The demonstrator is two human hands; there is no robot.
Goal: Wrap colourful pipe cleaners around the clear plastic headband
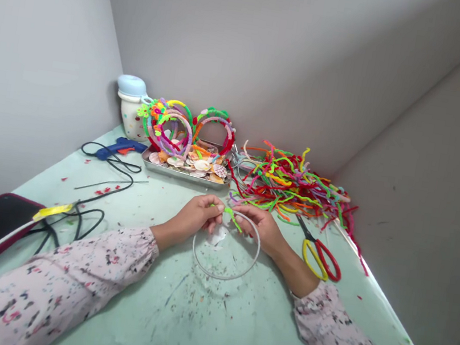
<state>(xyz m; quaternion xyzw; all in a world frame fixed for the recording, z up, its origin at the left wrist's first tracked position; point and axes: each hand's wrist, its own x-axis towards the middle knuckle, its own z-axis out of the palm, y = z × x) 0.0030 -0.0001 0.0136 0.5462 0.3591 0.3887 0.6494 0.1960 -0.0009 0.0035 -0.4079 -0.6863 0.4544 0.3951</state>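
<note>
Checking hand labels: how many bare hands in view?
2: left hand at the upper left of the thin, pale round hoop, right hand at its upper right. No others show.

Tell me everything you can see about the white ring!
The ring is thin, round and whitish, maybe plastic. Most of it looks bare, with a fuzzy green strip at the top, one loose end sticking out. The right hand holds its upper part; the left hand pinches the strip. I can't tell whether its lower edge touches the table.

1 thin pale hoop (221, 278), mostly bare, 1 fuzzy green stem (233, 218) at its far edge
</note>
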